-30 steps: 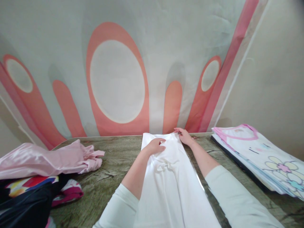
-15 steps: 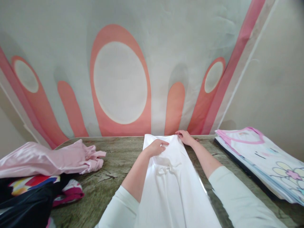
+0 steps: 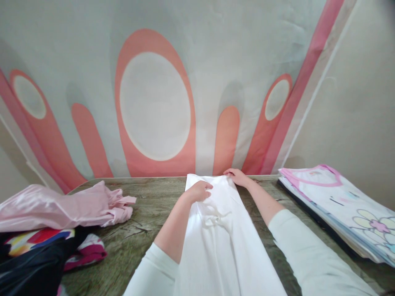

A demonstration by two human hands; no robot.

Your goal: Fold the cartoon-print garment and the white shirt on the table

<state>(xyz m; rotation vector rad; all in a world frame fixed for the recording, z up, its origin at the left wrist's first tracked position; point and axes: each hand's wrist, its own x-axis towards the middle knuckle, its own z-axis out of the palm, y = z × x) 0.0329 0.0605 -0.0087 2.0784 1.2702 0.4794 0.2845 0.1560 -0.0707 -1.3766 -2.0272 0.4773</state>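
A long white garment with a thin tie string near its upper middle lies lengthwise before me, reaching the table's far edge. My left hand rests on its upper left part, thumb and fingers a little apart on the cloth. At the far right corner, the fingers of my right hand are closed on the garment's top edge. Some creases run down from the tie string. The near end of the garment passes out of view at the bottom.
Left on the wood-patterned table lies a loose heap with a pink garment over dark and multicoloured clothes. At the right is a stack of folded clothes, topped by a white shirt with pink trim. A wall with coral shapes stands behind.
My left hand has slid slightly left on the cloth and its fingers have drawn in. My right hand has shifted slightly left along the top edge.
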